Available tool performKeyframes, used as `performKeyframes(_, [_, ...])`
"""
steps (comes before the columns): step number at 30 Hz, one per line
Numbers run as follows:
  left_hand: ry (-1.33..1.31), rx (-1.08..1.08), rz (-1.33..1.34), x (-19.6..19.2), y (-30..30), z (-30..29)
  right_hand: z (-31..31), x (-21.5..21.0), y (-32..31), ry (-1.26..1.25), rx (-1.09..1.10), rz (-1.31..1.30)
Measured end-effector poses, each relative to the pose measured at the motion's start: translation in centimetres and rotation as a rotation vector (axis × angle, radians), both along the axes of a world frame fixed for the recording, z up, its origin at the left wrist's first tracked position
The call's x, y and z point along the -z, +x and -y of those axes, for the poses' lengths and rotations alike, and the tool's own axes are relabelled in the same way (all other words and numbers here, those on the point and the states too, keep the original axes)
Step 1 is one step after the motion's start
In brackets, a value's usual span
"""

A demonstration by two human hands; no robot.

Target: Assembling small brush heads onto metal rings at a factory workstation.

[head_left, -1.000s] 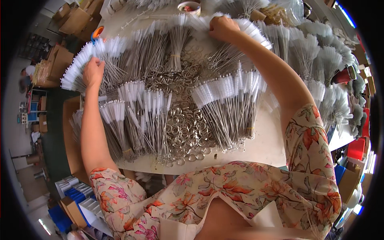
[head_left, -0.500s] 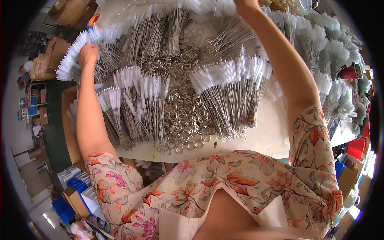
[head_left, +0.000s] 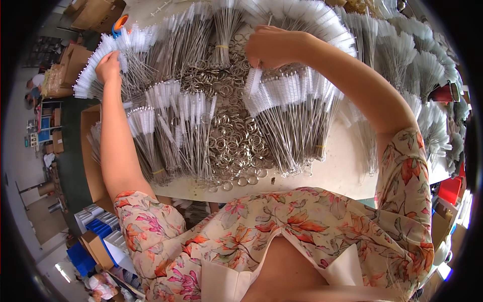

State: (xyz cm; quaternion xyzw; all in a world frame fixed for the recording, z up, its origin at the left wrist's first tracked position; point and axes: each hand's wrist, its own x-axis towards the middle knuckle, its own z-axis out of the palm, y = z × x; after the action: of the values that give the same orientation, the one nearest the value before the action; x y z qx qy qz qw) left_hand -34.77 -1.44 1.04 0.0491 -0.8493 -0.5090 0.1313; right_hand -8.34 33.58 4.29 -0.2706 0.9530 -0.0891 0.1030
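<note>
Pale table (head_left: 344, 171), white brush (head_left: 254, 79) under right grip (head_left: 269, 48), brushes (head_left: 89, 83) beside left grip (head_left: 108, 67)

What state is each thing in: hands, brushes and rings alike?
Left hand: fingers curled at the upper-left brushes; grip unclear.
Right hand: fingers curled; grip unclear.
Upper-left brushes: fanned out.
Front-right brushes: fanned, bristles at the far end.
Upper-middle bundle: tied with a yellow band.
Metal rings: loose, heaped.
</note>
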Motion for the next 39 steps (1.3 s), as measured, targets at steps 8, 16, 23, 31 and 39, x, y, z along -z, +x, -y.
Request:
performKeyframes(8, [0.505, 0.245, -0.141, -4.9, 5.1, 0.6, 1.0, -0.6, -1.2, 0.283, -0.203, 0.138])
performKeyframes(16, [0.761, 0.25, -0.088, -7.2, 10.3, 2.3, 0.6, 1.8, -0.7, -0.041, -0.272, -0.034])
performKeyframes(23, [0.917, 0.29, -0.007, -6.4, 14.6, 5.8, 0.2, 3.4, -2.9, 0.158, -0.41, -0.125])
performKeyframes(31, [1.066, 0.345, 0.008, -6.2, 18.6, 9.3, 0.7, 1.6, -3.7, 0.141, -0.396, -0.027])
performKeyframes(39, [1.1, 0.416, -0.008, -6.1, 20.9, 7.4, -8.7, -6.6, -9.8, 0.185, -0.244, 0.144])
